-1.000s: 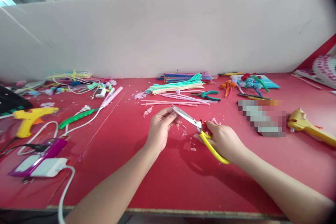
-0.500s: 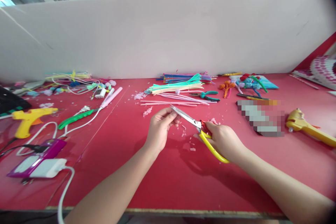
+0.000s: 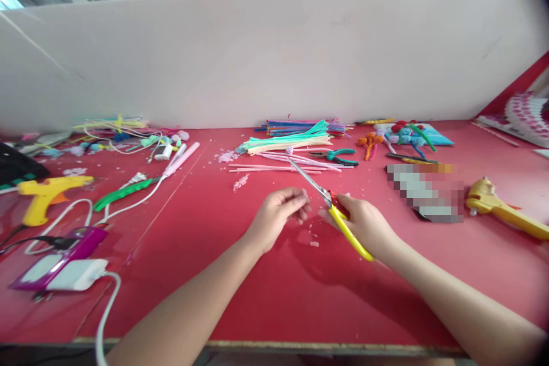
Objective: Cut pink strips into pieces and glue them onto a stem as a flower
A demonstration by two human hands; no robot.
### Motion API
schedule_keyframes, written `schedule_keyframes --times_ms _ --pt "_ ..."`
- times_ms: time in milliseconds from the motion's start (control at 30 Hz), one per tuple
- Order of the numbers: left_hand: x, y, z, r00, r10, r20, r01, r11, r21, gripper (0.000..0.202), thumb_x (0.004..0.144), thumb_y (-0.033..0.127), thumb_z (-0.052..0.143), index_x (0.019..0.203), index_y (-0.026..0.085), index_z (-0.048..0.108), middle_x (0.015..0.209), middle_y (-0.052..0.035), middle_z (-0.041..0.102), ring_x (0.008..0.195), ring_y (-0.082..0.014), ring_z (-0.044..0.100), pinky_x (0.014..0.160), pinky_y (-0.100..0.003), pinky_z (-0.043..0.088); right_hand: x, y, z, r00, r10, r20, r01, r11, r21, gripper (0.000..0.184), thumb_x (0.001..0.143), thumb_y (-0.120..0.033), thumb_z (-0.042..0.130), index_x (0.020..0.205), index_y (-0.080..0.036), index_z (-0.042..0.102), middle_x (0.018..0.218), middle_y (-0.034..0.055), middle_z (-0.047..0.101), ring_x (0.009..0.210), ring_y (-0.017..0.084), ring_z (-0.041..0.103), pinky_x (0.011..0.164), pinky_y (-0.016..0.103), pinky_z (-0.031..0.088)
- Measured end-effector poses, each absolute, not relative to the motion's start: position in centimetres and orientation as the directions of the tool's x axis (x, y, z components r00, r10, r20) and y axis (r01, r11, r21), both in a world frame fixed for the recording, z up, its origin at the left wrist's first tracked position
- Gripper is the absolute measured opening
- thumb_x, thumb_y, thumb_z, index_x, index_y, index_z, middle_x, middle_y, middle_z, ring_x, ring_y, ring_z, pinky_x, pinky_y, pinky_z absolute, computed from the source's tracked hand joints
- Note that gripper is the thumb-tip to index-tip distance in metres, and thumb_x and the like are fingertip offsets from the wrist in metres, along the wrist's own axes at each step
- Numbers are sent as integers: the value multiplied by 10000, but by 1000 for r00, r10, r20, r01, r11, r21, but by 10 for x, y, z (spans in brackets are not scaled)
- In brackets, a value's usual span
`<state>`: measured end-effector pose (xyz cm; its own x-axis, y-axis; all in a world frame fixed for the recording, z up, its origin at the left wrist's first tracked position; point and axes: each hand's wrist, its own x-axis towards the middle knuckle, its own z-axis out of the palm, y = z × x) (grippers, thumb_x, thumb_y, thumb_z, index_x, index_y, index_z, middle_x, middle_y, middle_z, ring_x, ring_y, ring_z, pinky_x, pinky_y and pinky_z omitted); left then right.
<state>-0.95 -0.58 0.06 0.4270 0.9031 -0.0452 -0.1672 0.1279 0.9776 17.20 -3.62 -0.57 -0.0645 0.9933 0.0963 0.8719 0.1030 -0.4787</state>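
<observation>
My right hand (image 3: 365, 222) is closed around yellow-handled scissors (image 3: 352, 235), whose blades point up and to the left. My left hand (image 3: 281, 211) is just left of the blades, thumb and forefinger pinched on a tiny pinkish piece (image 3: 304, 191) that is mostly hidden by the fingers. Small pink fluff scraps (image 3: 314, 243) lie on the red table below the hands. Beyond the blades several pink pipe cleaners (image 3: 274, 168) lie side by side, with a pink fluff clump (image 3: 241, 182) in front of them.
Pliers (image 3: 334, 155) lie behind the hands, near bundled pipe cleaners (image 3: 291, 140). Glue guns sit on the left (image 3: 47, 194) and right (image 3: 506, 211). A purple power strip (image 3: 86, 243) with white cables is at left. A pale partition (image 3: 274, 57) closes the back.
My left hand has moved right and slightly down, away from the blade tips. The scissors have swung more upright, their blades now apart from the left fingers.
</observation>
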Motion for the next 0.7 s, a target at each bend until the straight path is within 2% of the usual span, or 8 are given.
schedule_keyframes --times_ms 133,233,333,467,700 --pt "-4 -11 -2 570 820 -40 -53 85 995 184 782 306 517 772 132 577 684 -31 571 577 -102 528 572 -231 439 169 -39 -5 -133 989 65 656 137 -742 269 777 -439 430 725 -187 509 606 -3 561 541 125 492 474 210 320" --pt "-2 -14 -5 637 769 -49 18 49 999 218 790 321 503 726 125 574 654 -27 556 550 -95 518 559 -232 453 168 -42 -4 -129 990 51 537 112 -836 212 763 -391 466 738 -186 512 616 -15 558 559 117 499 491 201 354" --pt "-1 -17 -7 642 763 -73 42 60 997 220 780 325 512 713 125 572 624 -18 538 536 -92 504 565 -251 483 168 -42 -3 -110 993 42 538 95 -838 161 736 -339 493 689 -185 497 582 -32 519 536 104 472 478 192 348" --pt "0 -22 -6 548 836 -26 67 -13 998 175 733 317 564 745 146 601 680 -29 546 588 -116 514 563 -274 511 167 -44 -2 -92 994 56 615 101 -782 146 732 -307 474 666 -177 485 580 -35 487 537 99 450 485 197 330" --pt "2 -24 -5 508 861 28 123 -104 987 166 727 312 566 672 163 613 633 -26 555 581 -131 527 518 -246 471 163 -46 -1 -116 992 59 699 123 -705 169 733 -332 459 655 -182 469 546 -42 462 503 92 401 450 191 277"
